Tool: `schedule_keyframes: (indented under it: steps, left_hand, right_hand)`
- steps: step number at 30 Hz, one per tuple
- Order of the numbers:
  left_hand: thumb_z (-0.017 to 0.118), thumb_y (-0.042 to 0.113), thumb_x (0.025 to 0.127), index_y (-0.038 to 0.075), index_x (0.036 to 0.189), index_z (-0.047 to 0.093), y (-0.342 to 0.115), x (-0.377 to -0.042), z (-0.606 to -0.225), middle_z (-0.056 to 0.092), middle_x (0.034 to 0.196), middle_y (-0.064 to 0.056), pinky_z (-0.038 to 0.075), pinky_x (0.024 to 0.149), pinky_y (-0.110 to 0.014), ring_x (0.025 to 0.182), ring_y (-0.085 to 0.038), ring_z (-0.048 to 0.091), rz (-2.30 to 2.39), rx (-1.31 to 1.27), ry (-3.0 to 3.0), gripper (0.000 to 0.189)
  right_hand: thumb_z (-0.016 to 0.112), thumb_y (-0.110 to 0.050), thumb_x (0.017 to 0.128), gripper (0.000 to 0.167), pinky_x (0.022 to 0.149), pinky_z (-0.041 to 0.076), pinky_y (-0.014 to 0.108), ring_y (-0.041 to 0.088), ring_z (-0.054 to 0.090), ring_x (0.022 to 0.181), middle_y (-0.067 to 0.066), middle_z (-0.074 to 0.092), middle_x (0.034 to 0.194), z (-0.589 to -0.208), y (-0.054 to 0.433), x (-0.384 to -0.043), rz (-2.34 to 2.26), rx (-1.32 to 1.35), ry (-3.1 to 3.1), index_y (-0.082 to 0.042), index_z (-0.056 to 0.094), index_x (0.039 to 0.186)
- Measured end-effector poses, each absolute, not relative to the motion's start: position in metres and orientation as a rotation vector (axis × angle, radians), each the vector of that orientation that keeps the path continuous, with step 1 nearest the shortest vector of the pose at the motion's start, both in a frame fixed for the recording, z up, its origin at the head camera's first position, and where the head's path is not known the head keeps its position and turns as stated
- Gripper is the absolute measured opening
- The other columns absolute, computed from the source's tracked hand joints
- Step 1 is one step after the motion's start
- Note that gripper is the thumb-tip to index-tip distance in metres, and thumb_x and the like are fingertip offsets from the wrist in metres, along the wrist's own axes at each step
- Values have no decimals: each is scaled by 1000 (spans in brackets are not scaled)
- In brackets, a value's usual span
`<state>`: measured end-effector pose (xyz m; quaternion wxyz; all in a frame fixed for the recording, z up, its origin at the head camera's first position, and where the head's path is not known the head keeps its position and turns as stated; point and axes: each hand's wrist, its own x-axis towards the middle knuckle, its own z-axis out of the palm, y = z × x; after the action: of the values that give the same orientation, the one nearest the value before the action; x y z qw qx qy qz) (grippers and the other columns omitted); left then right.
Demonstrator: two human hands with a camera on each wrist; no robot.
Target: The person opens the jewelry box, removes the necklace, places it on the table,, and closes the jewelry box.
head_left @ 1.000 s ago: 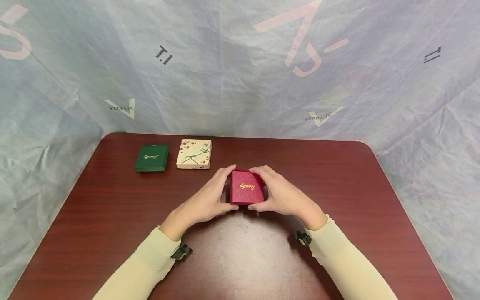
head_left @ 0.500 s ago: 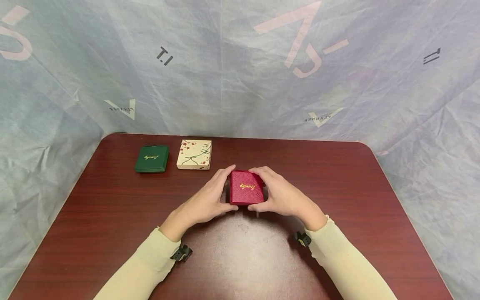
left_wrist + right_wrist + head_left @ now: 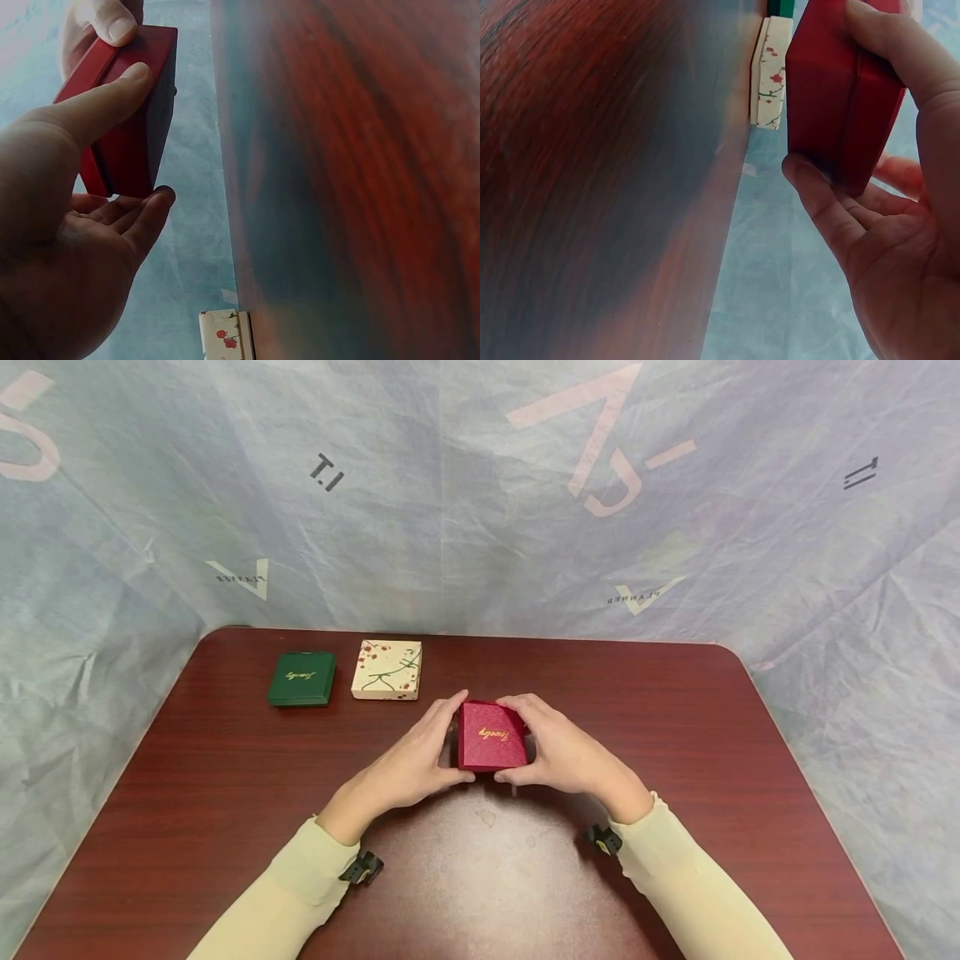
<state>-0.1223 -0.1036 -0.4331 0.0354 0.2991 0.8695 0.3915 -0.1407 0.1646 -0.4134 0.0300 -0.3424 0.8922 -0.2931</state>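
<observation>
A square red jewelry box point(image 3: 492, 737) with gold lettering on its lid is held between both hands, raised off the table in the wrist views. My left hand point(image 3: 412, 752) grips its left side, thumb on the near face and fingers at the far edge. On the opposite side my right hand point(image 3: 570, 747) holds it the same way. The left wrist view shows the left thumb lying across the red box point(image 3: 127, 112), close to a seam near its lid. From the right wrist, the box point(image 3: 840, 97) looks closed.
A green jewelry box point(image 3: 302, 678) with gold lettering sits at the table's back left. Beside it lies a cream box point(image 3: 387, 670) with a red blossom print. The brown wooden table point(image 3: 187, 827) ends at a grey printed cloth point(image 3: 442, 527) behind.
</observation>
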Motion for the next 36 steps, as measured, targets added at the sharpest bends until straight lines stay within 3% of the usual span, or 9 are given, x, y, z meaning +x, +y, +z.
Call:
schedule_keyframes:
  steps: [11, 19, 28, 36]
  left_hand:
    - [93, 17, 85, 4, 167, 22, -107, -123, -434, 44, 153, -11, 40, 118, -40, 137, -20, 49, 1193, 938, 2676, 110]
    - [92, 17, 85, -2, 159, 34, -108, -124, -434, 44, 151, -12, 40, 118, -40, 139, -21, 47, 1194, 977, 2694, 95]
    - [90, 19, 86, 0, 160, 32, -109, -125, -433, 40, 155, -12, 36, 121, -40, 143, -21, 43, 1166, 944, 2716, 96]
    - [90, 19, 86, 1, 160, 33, -110, -125, -433, 40, 155, -10, 36, 120, -41, 142, -21, 44, 1170, 917, 2710, 96]
  right_hand:
    - [97, -39, 77, 95, 96, 57, 39, 15, 59, 115, 5, 55, 141, -412, 171, -139, -970, -1039, 2734, -8, 48, 152]
    - [95, -37, 79, 95, 105, 52, 41, 17, 55, 125, 4, 51, 147, -405, 183, -138, -948, -1007, 2751, -10, 44, 155]
    - [95, -25, 77, 95, 101, 53, 42, 17, 55, 121, 3, 51, 144, -398, 212, -133, -944, -945, 2753, -10, 42, 154]
    - [97, -27, 76, 94, 101, 53, 48, 18, 55, 121, 2, 54, 140, -393, 245, -129, -872, -898, 2769, -13, 44, 153]
